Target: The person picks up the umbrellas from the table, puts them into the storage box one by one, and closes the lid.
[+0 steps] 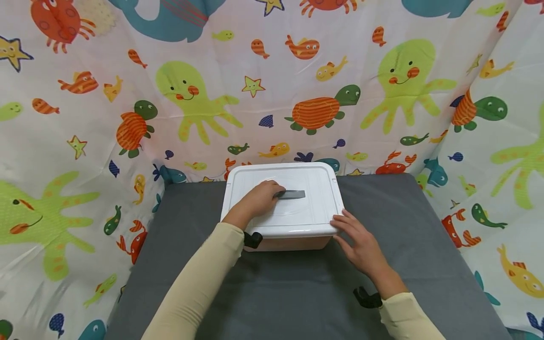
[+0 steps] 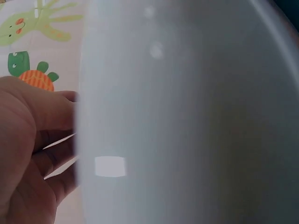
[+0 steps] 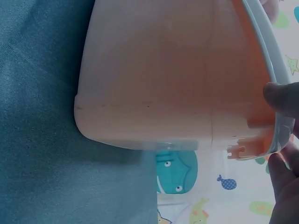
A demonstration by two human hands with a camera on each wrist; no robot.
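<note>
A lidded plastic box stands on the grey cloth, its body (image 1: 289, 243) pale pinkish orange and its lid (image 1: 312, 215) white. My left hand (image 1: 259, 199) is over the middle of the lid, thumb and fingers pinching one end of a flat grey handle (image 1: 293, 194). At the front right corner my right hand (image 1: 361, 243) grips the lid's rim, with fingers on top and thumb below the edge. In the right wrist view, the thumb (image 3: 282, 99) lies against the rim near a notched corner of the box. The white lid fills most of the left wrist view, blurred, hiding the left fingertips.
A grey cloth (image 1: 280, 297) covers the table under and around the box. Behind it and at both sides hangs a white curtain (image 1: 263, 127) printed with sea animals. Black camera mounts (image 1: 368, 298) are strapped to both wrists.
</note>
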